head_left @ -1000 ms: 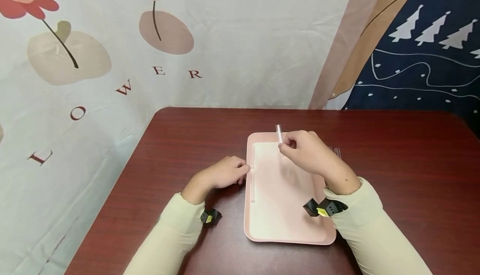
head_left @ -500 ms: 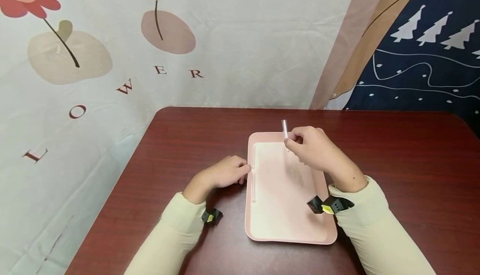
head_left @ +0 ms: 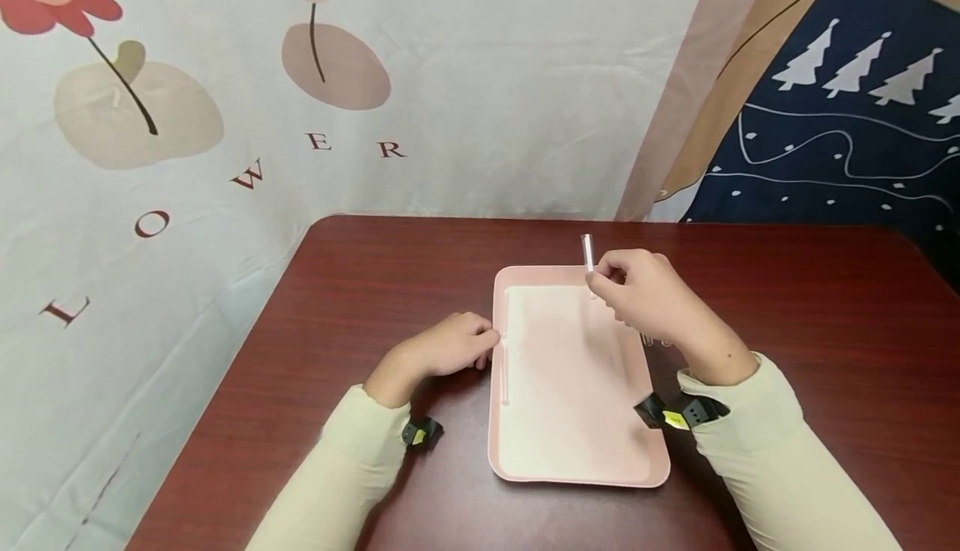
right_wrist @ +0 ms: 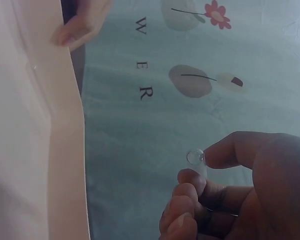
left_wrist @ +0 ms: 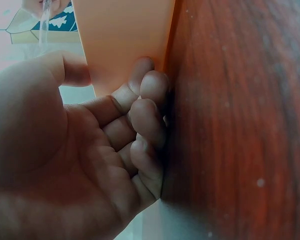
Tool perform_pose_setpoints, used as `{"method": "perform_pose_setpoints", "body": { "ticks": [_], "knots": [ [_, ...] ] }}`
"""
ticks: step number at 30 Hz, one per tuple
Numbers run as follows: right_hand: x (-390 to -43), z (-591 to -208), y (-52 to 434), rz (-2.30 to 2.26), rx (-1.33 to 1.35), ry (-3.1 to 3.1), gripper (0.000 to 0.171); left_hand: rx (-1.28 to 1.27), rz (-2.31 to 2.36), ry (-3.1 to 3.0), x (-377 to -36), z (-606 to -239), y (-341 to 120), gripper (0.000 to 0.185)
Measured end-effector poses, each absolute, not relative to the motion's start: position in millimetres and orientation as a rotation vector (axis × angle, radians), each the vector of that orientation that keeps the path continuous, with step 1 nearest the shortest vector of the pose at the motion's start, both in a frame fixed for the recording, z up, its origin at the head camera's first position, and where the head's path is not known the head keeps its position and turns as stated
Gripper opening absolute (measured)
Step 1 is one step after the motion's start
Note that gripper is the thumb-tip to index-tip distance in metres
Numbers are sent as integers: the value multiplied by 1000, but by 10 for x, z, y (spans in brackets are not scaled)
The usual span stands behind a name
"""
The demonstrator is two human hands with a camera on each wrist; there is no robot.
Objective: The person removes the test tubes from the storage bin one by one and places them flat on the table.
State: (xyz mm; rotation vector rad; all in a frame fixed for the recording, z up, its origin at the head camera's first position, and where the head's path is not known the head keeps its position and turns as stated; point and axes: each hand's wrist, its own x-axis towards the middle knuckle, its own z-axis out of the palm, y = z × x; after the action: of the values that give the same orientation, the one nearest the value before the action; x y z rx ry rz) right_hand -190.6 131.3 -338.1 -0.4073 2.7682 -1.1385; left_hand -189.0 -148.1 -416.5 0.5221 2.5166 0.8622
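The right hand (head_left: 648, 293) pinches a clear tube (head_left: 588, 252) between thumb and fingertips, holding it nearly upright above the far right part of the tray (head_left: 570, 418), apart from its surface. The left hand (head_left: 453, 344) grips the tray's left edge, thumb on the rim and curled fingers against the outer wall. Inside the tray, two thin clear tubes (head_left: 506, 376) lie end to end along the left side. Just beyond the right edge, ends of more clear pieces (head_left: 666, 343) show, partly hidden by the right hand. The pink tray rests on a reddish-brown table (head_left: 390, 284), with a printed cloth (head_left: 525, 117) behind.
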Motion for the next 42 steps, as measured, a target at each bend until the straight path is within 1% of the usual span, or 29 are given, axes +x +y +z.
{"method": "perform_pose_setpoints", "body": {
  "ticks": [16, 27, 42],
  "knots": [
    [-1846, -3448, 1668, -1047, -355, 2863, 25, 522, 874, 2511, -1882, -4166, -1480, 39],
    [-1786, -3572, 1853, -995, -308, 2909, 22, 507, 879, 2511, -1882, -4176, -1481, 38],
    [-1739, -3692, 1998, -983, -275, 2885, 25, 513, 869, 2520, -1889, -4175, -1483, 38]
  ]
}}
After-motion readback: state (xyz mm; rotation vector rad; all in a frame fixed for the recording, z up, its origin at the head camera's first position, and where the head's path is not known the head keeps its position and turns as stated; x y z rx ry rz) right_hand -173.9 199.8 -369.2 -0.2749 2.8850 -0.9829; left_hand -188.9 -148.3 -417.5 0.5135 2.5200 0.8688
